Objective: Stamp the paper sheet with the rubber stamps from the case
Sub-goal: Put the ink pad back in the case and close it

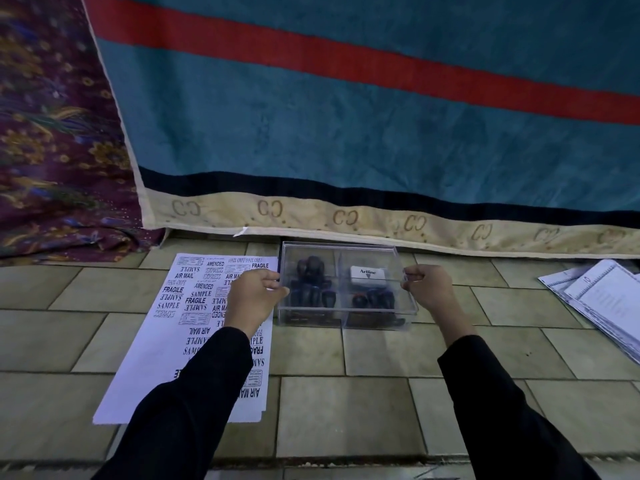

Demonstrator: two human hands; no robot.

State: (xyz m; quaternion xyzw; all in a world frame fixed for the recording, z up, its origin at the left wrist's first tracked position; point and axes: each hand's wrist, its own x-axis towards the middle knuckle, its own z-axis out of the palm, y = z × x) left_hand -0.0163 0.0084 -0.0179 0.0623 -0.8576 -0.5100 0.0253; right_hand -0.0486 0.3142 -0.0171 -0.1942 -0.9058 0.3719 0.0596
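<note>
A clear plastic case [346, 317] stands on the tiled floor with its transparent lid [341, 249] on top. Inside lie several dark rubber stamps [311, 275] on the left and a white Artline ink pad [367, 274] on the right. My left hand [254, 294] grips the lid's left edge, thumb on top. My right hand [427, 285] pinches the lid's right edge. To the left of the case lies a white paper sheet [138, 386] covered in its upper half with several black stamp prints such as FRAGILE, SAMPLE and AIR MAIL. My left forearm crosses over the sheet.
A teal blanket [346, 126] with a red stripe and a beige hem hangs right behind the case. A purple patterned cloth [52, 133] lies at the far left. More printed papers [602, 299] lie on the floor at the right edge.
</note>
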